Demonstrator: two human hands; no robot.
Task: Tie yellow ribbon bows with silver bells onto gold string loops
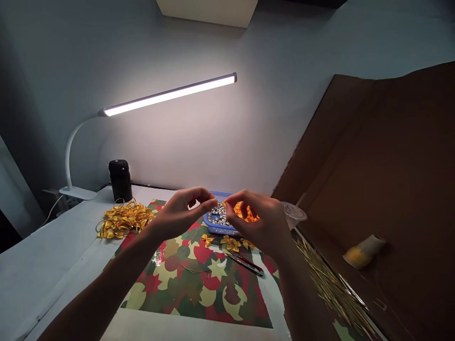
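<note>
Both of my hands are raised together above a blue basket (213, 228) filled with small silver pieces. My right hand (261, 220) is closed around a small orange-gold ribbon bow (243, 211). Fingers of my left hand (185, 210) are pinched right beside it, and what they grip is too small to make out. Below the hands lie a few finished gold bows (231, 243) on a red, green and cream patterned sheet (199, 284). Red-handled pliers (245, 262) lie on that sheet too.
A heap of gold ribbon loops (122, 219) lies at the left near a black cylinder (120, 180). A lit desk lamp (170, 94) is clamped at the back left. Brown cardboard (373, 189) stands at the right, with gold wire strands (330, 284) and a yellow roll (362, 252).
</note>
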